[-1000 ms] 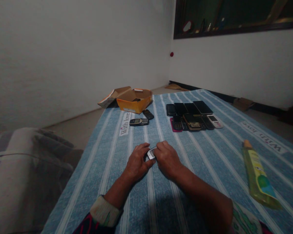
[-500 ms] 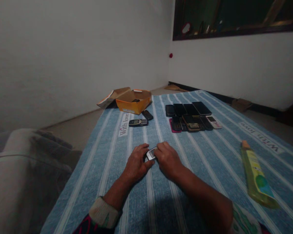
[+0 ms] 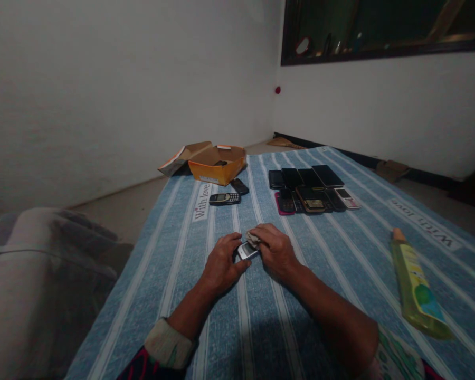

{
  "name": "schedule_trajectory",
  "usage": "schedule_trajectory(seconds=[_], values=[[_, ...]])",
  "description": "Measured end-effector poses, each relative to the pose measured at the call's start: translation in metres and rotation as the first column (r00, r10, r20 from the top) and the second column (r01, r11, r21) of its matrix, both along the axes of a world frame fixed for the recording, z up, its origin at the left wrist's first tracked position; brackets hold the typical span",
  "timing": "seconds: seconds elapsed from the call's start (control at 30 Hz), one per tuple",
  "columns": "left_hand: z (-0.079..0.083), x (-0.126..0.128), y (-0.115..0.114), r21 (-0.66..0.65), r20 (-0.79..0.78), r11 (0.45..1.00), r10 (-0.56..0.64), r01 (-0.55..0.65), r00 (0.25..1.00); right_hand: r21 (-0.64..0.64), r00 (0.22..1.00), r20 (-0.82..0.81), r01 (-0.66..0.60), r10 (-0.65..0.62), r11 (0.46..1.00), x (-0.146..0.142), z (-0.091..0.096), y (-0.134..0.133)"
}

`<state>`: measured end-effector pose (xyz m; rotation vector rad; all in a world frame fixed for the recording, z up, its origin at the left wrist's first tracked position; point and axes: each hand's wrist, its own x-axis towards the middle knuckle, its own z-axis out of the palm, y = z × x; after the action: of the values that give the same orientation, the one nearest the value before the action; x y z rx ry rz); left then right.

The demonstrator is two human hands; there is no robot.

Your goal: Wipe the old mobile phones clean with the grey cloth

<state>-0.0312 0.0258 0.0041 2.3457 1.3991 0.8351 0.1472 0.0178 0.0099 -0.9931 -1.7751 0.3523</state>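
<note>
My left hand (image 3: 221, 261) is closed on a small silver phone (image 3: 245, 251), pinning it low over the blue striped cloth (image 3: 332, 253). My right hand (image 3: 275, 248) is closed over a small crumpled rag (image 3: 253, 238) that rests against the phone's far end. Both hands meet at the middle of the cloth.
Several phones (image 3: 309, 190) lie in two rows farther back. A dark keypad phone (image 3: 224, 198) and a black phone (image 3: 239, 186) lie near an orange cardboard box (image 3: 217, 163). A yellow-green bottle (image 3: 414, 282) lies on its side at the right. Folded grey fabric (image 3: 35, 274) sits at the left.
My right hand has shifted slightly away from me along the phone, and the rag under its fingers now shows at the phone's far end. My left hand has stayed put.
</note>
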Motion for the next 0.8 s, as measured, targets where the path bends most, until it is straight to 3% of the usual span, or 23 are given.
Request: schedule_trajectory(seconds=[0.13,0.23,0.3,0.5,0.67,0.8], values=[[0.001,0.000,0.000,-0.017,-0.010,1.000,0.006,-0.006,1.000,-0.171,0.955,-0.284,0.039,-0.087,0.984,0.004,0.004,0.003],[0.001,0.000,-0.001,-0.024,-0.013,1.000,-0.002,0.002,1.000,-0.349,0.846,-0.494,0.019,-0.201,0.937,0.008,0.006,0.008],[0.001,0.000,-0.001,-0.012,-0.002,1.000,-0.007,0.007,1.000,-0.417,0.756,-0.615,-0.070,-0.225,0.906,0.009,0.007,0.011],[0.002,0.000,-0.002,-0.014,-0.006,1.000,-0.023,0.022,1.000,-0.427,0.509,-0.839,-0.395,-0.193,0.813,0.013,0.017,0.009],[0.002,0.001,-0.002,-0.012,-0.007,1.000,-0.015,0.015,1.000,-0.415,0.453,-0.872,-0.485,-0.184,0.770,0.017,0.021,0.007],[0.003,0.000,-0.003,-0.009,-0.012,1.000,-0.017,0.017,1.000,-0.413,0.456,-0.870,-0.469,-0.187,0.780,0.019,0.019,0.008]])
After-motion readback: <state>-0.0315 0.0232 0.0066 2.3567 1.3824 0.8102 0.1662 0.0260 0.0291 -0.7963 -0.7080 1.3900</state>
